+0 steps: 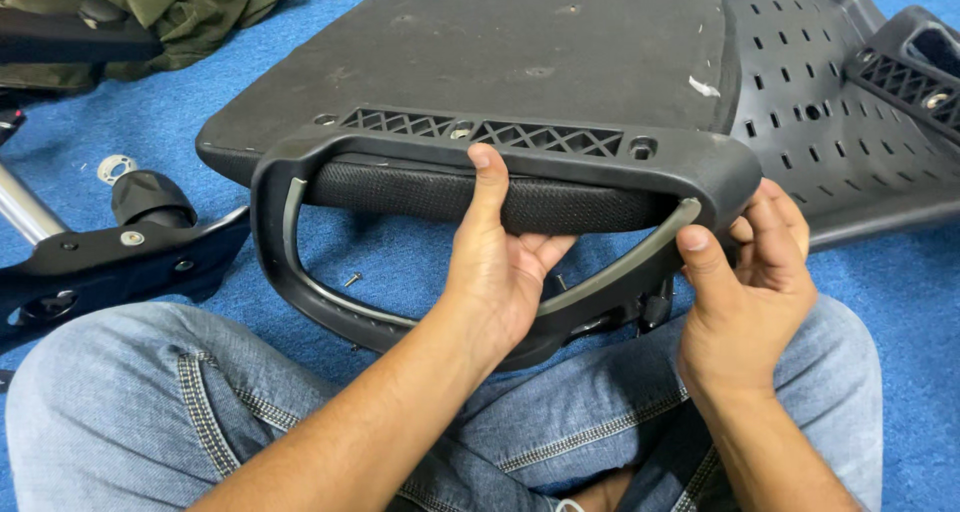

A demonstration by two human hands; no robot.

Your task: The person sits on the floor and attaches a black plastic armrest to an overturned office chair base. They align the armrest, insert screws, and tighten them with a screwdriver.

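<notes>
While the person sits on the blue floor (900, 302) in jeans, both hands hold a black plastic armrest (420, 177) that sits against the edge of a dark seat pad (520, 42).

The left hand (495, 272) reaches up through the loop of the armrest. Its thumb presses on the armrest's top bar, and its other fingers curl behind the soft mesh bar (430, 194), so it is closed around that part. The right hand (755, 282) is at the right corner of the armrest. Its thumb rests on the corner and its fingers bend in behind, lightly closed on the rim.

To do this well, I think the hands should keep the armrest flat against the seat pad, so the small round holes (641, 150) along its top bar line up with the pad. A firm, even grip on both sides should stop it from twisting.

The armrest is hard, smooth plastic, shaped like a big loop, with a criss-cross pattern on top and a thin grey strip (620, 262) inside the loop. The mesh bar looks bumpy and squashy.

A tiny screw (352, 280) lies on the floor below the armrest's loop. Right of the armrest lies a black shell with slots (830, 122). Left of the armrest are a chair base with a wheel (150, 202) and a round washer (116, 167). Green cloth (190, 7) is bunched up far to the upper left of it.
</notes>
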